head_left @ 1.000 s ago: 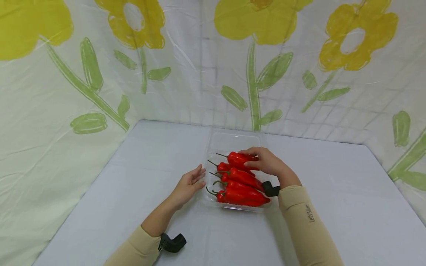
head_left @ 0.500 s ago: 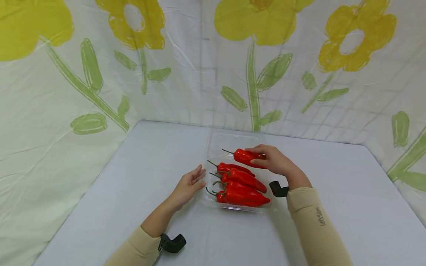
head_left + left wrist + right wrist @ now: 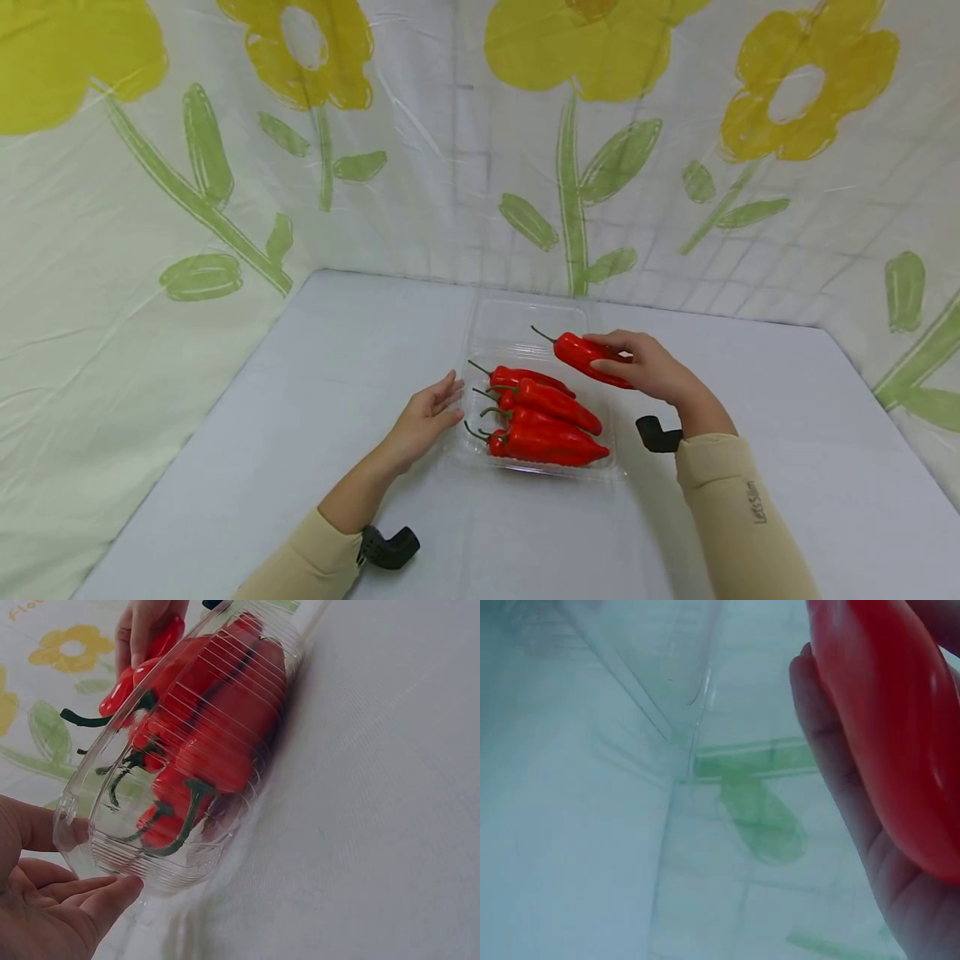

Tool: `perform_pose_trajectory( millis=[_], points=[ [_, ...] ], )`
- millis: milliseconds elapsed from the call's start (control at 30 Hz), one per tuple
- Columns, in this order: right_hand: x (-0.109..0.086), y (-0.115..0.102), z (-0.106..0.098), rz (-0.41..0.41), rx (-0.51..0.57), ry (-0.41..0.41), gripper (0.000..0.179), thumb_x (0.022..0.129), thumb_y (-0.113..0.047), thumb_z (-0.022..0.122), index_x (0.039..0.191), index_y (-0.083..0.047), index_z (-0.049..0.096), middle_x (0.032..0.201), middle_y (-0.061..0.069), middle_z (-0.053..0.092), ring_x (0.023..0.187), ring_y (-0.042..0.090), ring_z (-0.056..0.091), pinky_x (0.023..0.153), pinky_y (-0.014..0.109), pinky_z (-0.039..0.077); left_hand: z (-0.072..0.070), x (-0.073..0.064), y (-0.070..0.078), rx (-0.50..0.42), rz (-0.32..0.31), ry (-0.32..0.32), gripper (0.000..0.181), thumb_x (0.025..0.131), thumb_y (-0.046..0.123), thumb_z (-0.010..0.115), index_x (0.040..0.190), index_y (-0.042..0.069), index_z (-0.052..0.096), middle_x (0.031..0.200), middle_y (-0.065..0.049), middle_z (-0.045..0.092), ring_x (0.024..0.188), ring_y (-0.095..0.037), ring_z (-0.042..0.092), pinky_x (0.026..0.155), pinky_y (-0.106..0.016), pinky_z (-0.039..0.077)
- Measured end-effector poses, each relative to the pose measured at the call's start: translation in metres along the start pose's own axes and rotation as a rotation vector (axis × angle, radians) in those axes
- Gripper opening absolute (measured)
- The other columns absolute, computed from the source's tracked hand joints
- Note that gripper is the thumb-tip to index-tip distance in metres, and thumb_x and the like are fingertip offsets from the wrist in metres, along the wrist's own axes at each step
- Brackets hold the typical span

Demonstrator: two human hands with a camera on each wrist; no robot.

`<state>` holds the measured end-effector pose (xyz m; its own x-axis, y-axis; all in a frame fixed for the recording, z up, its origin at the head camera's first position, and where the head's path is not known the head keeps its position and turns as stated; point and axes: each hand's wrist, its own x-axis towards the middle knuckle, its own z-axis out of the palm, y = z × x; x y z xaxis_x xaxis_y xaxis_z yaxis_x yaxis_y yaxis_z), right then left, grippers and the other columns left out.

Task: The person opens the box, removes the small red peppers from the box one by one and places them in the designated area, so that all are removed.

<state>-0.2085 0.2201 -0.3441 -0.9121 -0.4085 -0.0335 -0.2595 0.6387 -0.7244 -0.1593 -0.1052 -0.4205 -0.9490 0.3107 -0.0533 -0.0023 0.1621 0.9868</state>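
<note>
My right hand (image 3: 641,362) grips a red pepper (image 3: 585,357) with a long green stem, holding it above the right side of a clear plastic clamshell box (image 3: 474,421). In the right wrist view the pepper (image 3: 889,727) lies along the fingers. Several more red peppers (image 3: 551,404) lie in the box with their stems to the left. My left hand (image 3: 422,421) is at the left end of the box with its fingers loosely extended. In the left wrist view the left fingers (image 3: 116,889) touch the end of the box.
The box's clear lid (image 3: 531,317) lies folded back behind it. A white table (image 3: 360,350) spreads around the box. Behind it hangs a white cloth (image 3: 420,192) painted with yellow flowers. Each wrist bears a black camera mount (image 3: 390,548).
My right hand has lifted the rear pepper off the others and carried it rightward, bringing it to the right side of the box. My left hand and the other peppers have stayed put.
</note>
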Motion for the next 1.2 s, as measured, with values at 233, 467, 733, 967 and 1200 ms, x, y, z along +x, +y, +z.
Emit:
perform_pose_trajectory(
  millis=[233, 467, 733, 967, 1200],
  points=[
    [-0.005, 0.003, -0.006, -0.037, -0.021, 0.037, 0.046, 0.090, -0.020, 0.061, 0.132, -0.004, 0.052, 0.118, 0.017, 0.059, 0.103, 0.029, 0.055, 0.080, 0.033, 0.055, 0.000, 0.000, 0.000, -0.007, 0.002, -0.006, 0.061, 0.091, -0.006, 0.048, 0.144, -0.009, 0.017, 0.145, -0.027, 0.033, 0.135, -0.037, 0.033, 0.106, -0.047, 0.033],
    [-0.011, 0.012, -0.013, 0.021, 0.002, 0.072, 0.046, 0.091, -0.021, 0.060, 0.133, -0.004, 0.051, 0.122, 0.020, 0.057, 0.106, 0.033, 0.054, 0.081, 0.034, 0.056, 0.000, 0.000, -0.001, -0.014, 0.009, -0.011, 0.061, 0.091, -0.006, 0.047, 0.144, -0.010, 0.017, 0.145, -0.028, 0.032, 0.135, -0.037, 0.033, 0.107, -0.047, 0.034],
    [-0.016, 0.024, -0.019, 0.129, 0.079, 0.103, 0.051, 0.090, -0.029, 0.061, 0.134, -0.006, 0.050, 0.128, 0.021, 0.054, 0.106, 0.034, 0.056, 0.076, 0.023, 0.055, -0.001, 0.001, -0.002, -0.014, 0.009, -0.007, 0.061, 0.091, -0.006, 0.047, 0.144, -0.010, 0.017, 0.145, -0.028, 0.032, 0.135, -0.038, 0.033, 0.107, -0.048, 0.034],
    [-0.020, 0.035, -0.021, 0.212, 0.135, 0.156, 0.057, 0.089, -0.038, 0.061, 0.137, -0.009, 0.047, 0.129, 0.020, 0.053, 0.109, 0.031, 0.053, 0.076, 0.021, 0.053, -0.002, 0.001, -0.002, -0.014, 0.009, -0.018, 0.061, 0.091, -0.006, 0.047, 0.144, -0.009, 0.016, 0.146, -0.028, 0.032, 0.136, -0.037, 0.032, 0.107, -0.047, 0.033],
    [-0.025, 0.047, -0.021, 0.274, 0.191, 0.215, 0.061, 0.089, -0.040, 0.059, 0.139, -0.009, 0.043, 0.134, 0.022, 0.049, 0.113, 0.028, 0.048, 0.075, 0.018, 0.052, -0.002, 0.000, -0.002, -0.007, 0.008, -0.023, 0.061, 0.092, -0.005, 0.047, 0.145, -0.009, 0.016, 0.146, -0.027, 0.031, 0.136, -0.037, 0.032, 0.107, -0.047, 0.033]
  ],
)
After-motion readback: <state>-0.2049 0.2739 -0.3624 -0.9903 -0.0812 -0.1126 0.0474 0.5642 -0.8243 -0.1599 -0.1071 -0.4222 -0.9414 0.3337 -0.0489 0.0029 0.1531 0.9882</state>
